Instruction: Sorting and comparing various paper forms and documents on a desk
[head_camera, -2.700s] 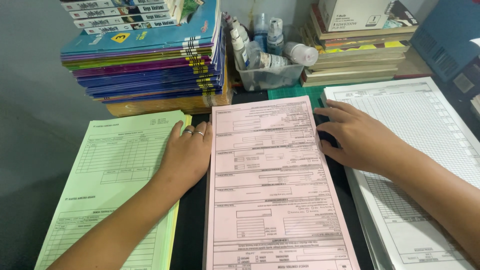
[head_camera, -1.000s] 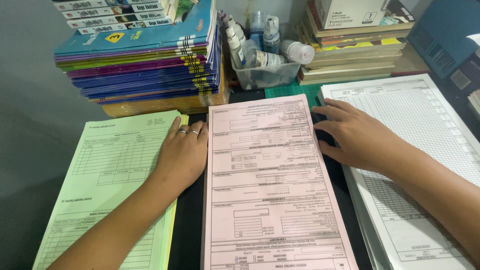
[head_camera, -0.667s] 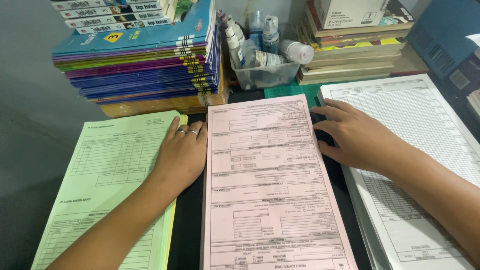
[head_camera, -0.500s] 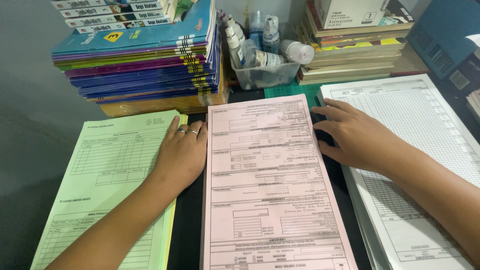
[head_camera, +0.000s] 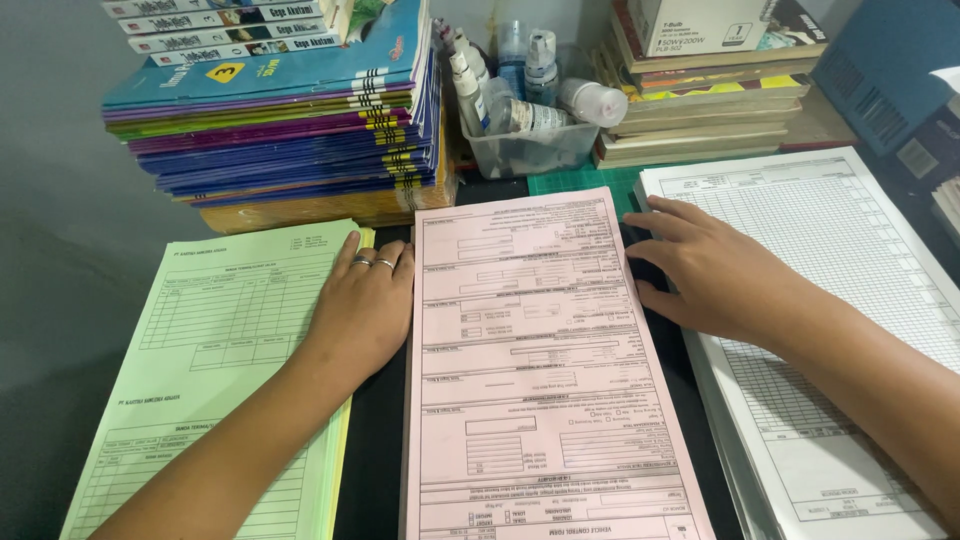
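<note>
- Tall stack of pink printed form sheets (head_camera: 545, 370) lying flat in centre of dark desk, long side running away from camera, print upside down from this view.
- Left hand (head_camera: 365, 305) laid flat, palm down, fingers together & stretched, pressed vs. left edge of pink stack; heel of hand partly on pale green printed form stack (head_camera: 215, 370) just beside. Two thin silver rings (head_camera: 372, 263) on fingers. Nothing gripped.
- Right hand (head_camera: 715, 270) flat too, fingers slightly spread, tips touching right edge of pink stack near its far end; wrist & forearm resting over white gridded sheet stack (head_camera: 850, 300) on right. Also gripping nothing.
- Hands thus well apart, one each side of pink stack, both open.
- Green stack w/ thin yellow sheets showing at its right edge; narrow strip of dark desk betw. it & pink stack.
- Behind green stack: high pile of thin blue, purple & green softcover books (head_camera: 290, 120).
- Behind pink stack: clear plastic tub of small white-capped bottles (head_camera: 530, 120), standing near corner of green cutting mat (head_camera: 585, 180).
- Far right rear: pile of thicker books w/ white cardboard box on top (head_camera: 710, 90); blue ribbed case (head_camera: 890, 70) at top right corner.
</note>
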